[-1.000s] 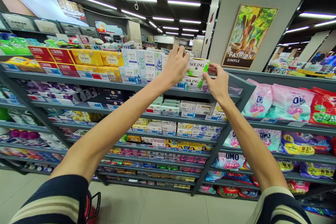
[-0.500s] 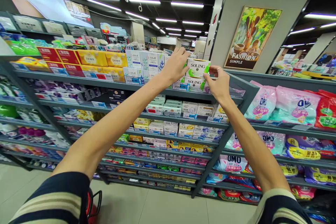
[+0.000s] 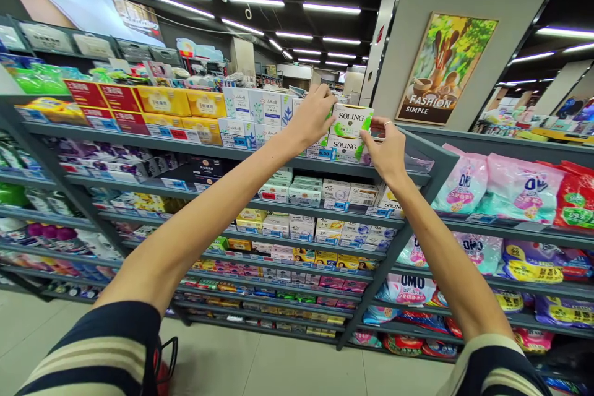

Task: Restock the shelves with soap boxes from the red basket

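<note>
On the top shelf [image 3: 260,156], a white and green SOLING box [image 3: 351,122] sits on another SOLING box [image 3: 344,146]. My left hand [image 3: 317,112] is closed at the upper box's left end, its fingers bent over that side. Against the right end, my right hand [image 3: 386,143] is closed too, thumb on the front corner and fingers partly hidden behind. Left of my left hand stand white delvell boxes [image 3: 264,107] in two layers. A blue price tag [image 3: 325,153] hangs on the shelf edge below the boxes.
Yellow boxes [image 3: 162,103] and red boxes [image 3: 119,97] line the shelf further left. Lower shelves hold many small boxes [image 3: 304,190]. OMO bags [image 3: 523,189] fill the shelves at right. A red object with a black handle [image 3: 163,371] stands on the floor.
Both hands stay at the two ends of the upper SOLING box, with hardly any movement. The view has shifted very slightly.
</note>
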A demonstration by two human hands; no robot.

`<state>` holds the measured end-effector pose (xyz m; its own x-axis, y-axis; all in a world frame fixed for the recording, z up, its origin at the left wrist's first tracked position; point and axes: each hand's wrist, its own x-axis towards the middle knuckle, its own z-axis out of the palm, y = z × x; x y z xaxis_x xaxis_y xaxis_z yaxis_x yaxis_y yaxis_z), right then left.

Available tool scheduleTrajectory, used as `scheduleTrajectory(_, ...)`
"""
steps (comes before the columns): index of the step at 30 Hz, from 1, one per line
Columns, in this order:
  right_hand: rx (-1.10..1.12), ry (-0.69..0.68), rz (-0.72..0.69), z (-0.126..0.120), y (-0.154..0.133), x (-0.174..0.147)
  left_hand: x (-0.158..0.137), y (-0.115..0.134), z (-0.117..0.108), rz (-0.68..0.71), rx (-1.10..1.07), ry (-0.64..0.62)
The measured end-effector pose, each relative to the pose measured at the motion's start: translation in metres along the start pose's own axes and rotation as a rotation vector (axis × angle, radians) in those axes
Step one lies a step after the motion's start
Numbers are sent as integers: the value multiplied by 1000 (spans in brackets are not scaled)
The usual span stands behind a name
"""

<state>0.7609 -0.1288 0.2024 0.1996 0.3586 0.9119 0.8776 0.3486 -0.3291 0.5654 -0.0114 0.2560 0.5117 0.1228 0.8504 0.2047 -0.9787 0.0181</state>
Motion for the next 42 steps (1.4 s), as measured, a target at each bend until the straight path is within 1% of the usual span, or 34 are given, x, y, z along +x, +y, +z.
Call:
scheduleTrajectory(7,-8,11,6,2,-1,-1,0,1,0,-14,-32,6)
scheduleTrajectory(13,-2,-12,4,1,1,-1,-3,5,-3,-18,8,-9)
scheduleTrajectory(18,8,-17,10,-14,5,13,5,-7,-20,-51,-38,61)
scheduleTrajectory(21,-11,1,-30,-25,0,23,7,-7,-32,-60,-60,72)
scheduleTrajectory(23,-34,65,-65,-30,-8,21,-2,1,-37,-75,-67,109)
scheduleTrajectory(25,-64,104,-87,-29,-17,9,-22,13,-37,-98,-71,146)
scheduleTrajectory(26,-81,79,-94,-27,-21,1,-35,17,-35,-108,-66,146)
scheduleTrajectory(28,-121,-68,-104,-18,-26,-19,-64,21,-28,-121,-35,101)
scheduleTrajectory(30,-179,-234,-112,-6,-29,-34,-87,16,-18,-136,15,44)
scheduleTrajectory(32,-251,-323,-116,8,-30,-42,-100,5,-11,-156,54,7)
scheduleTrajectory(34,-302,-352,-119,20,-31,-41,-102,-7,-6,-167,77,-18)
scheduleTrajectory(37,-343,-365,-120,32,-35,-32,-94,-18,-5,-166,103,-44)
scheduleTrajectory(42,-431,-434,-84,35,-44,-24,-81,-16,-12,-181,172,-137)
